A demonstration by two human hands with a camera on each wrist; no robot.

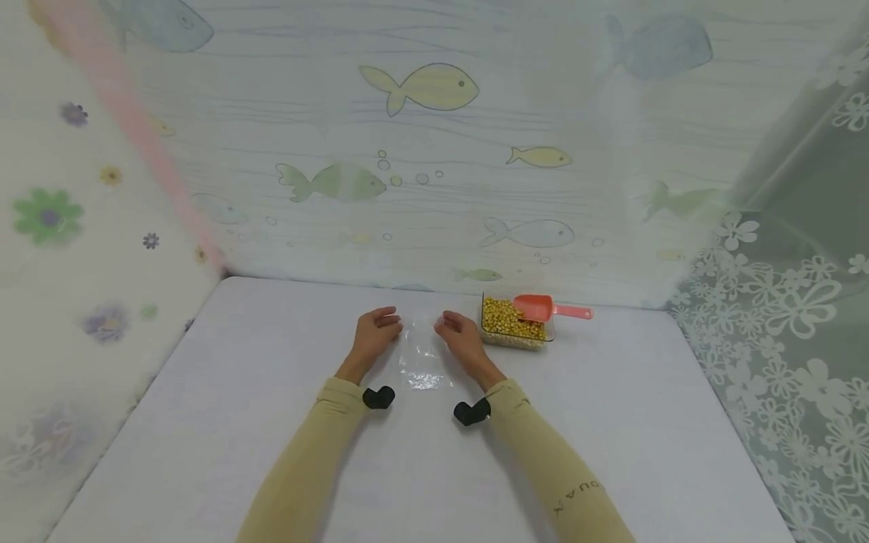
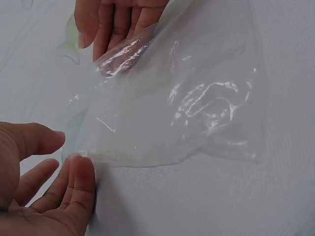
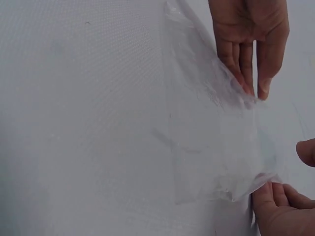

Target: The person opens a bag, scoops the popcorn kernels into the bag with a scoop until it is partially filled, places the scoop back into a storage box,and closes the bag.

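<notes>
A clear plastic bag (image 1: 425,375) stands between both hands, above or on the white table; its lower part shines. My left hand (image 1: 372,337) is at its left side, with straight fingers (image 2: 81,179) touching the bag's upper edge and the thumb held apart. At the opposite side is my right hand (image 1: 465,345). In the left wrist view its fingers (image 2: 120,29) reach behind or inside the film, which I cannot tell apart, and its thumb stays off the bag. The right wrist view shows the film (image 3: 216,142) spread between both hands.
Right of the right hand stands a clear container (image 1: 512,341) filled with yellow corn kernels (image 1: 502,313). A red scoop (image 1: 534,307) lies on the kernels, its handle over the right rim. Behind the white table (image 1: 271,332) hangs a fish-patterned curtain (image 1: 434,226).
</notes>
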